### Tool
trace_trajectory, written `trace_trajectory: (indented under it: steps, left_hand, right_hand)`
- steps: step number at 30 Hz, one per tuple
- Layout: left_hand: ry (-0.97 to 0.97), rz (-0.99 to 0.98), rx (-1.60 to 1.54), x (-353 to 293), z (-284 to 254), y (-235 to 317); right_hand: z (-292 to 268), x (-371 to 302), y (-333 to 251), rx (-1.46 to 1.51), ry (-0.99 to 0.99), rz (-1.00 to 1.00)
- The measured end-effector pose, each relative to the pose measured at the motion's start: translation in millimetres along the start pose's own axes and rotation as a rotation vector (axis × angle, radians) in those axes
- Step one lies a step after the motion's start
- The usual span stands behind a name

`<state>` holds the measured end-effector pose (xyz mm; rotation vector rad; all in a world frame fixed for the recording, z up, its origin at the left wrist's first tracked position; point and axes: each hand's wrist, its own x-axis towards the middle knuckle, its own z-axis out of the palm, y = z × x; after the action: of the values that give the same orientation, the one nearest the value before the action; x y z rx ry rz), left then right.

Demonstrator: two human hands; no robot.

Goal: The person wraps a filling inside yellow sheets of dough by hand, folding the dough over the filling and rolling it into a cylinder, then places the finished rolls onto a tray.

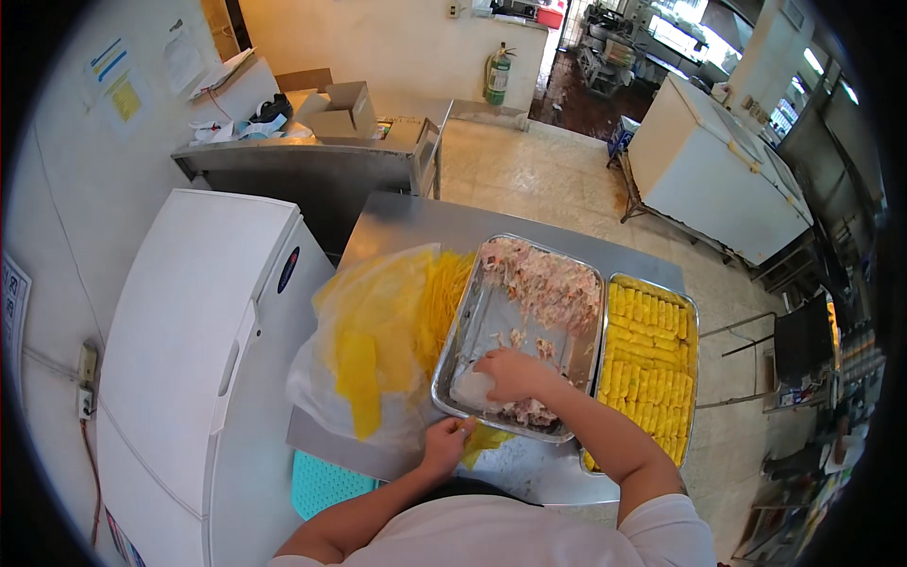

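Note:
A metal tray (444,380) holds a heap of pinkish minced filling (557,283) at its far end, with smaller bits nearer me. My right hand (518,376) reaches into it with bent fingers, over a pale, flat piece (472,386) that I cannot identify. What those fingers grip is hidden. By the tray's near left corner, my left hand (446,446) is closed at the edge of a thin yellow wrapper sheet (486,440) on the table. To the left, a clear plastic bag (321,378) contains yellow sheets, and shredded-looking yellow strips (446,293) lie against the tray.
Right of the filling, a second tray (697,378) carries rows of yellow rolls (647,331). Both stand on a steel table (406,215). A white chest freezer (203,283) is at my left, with a turquoise basket (326,484) below the table edge. A chair (803,340) stands at right.

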<state>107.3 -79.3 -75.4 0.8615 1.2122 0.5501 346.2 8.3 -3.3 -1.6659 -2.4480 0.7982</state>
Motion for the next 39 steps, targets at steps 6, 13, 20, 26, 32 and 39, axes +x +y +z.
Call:
trace_trajectory:
  steps: [6,13,20,26,32,39]
  left_hand:
    - [-0.019,0.003,-0.075,1,3,-1]
    - [-0.054,0.001,-0.085,7,2,-5]
    - [-0.069,-0.012,-0.116,1,6,6]
    - [-0.033,0.027,-0.061,6,-4,-8]
    - [-0.047,0.01,0.0,3,7,6]
    - [-0.018,-0.029,-0.155,-2,3,4]
  right_hand:
    - [-3,59,26,0.276,0.152,0.31]
    - [0,51,40,0.339,0.443,0.281]
    - [18,-11,-41,-0.042,0.121,0.319]
    - [8,-10,-54,0.125,0.431,0.38]
    - [6,-6,61,-0.075,0.443,0.236]
    - [-19,-25,31,-0.149,-0.262,0.43]
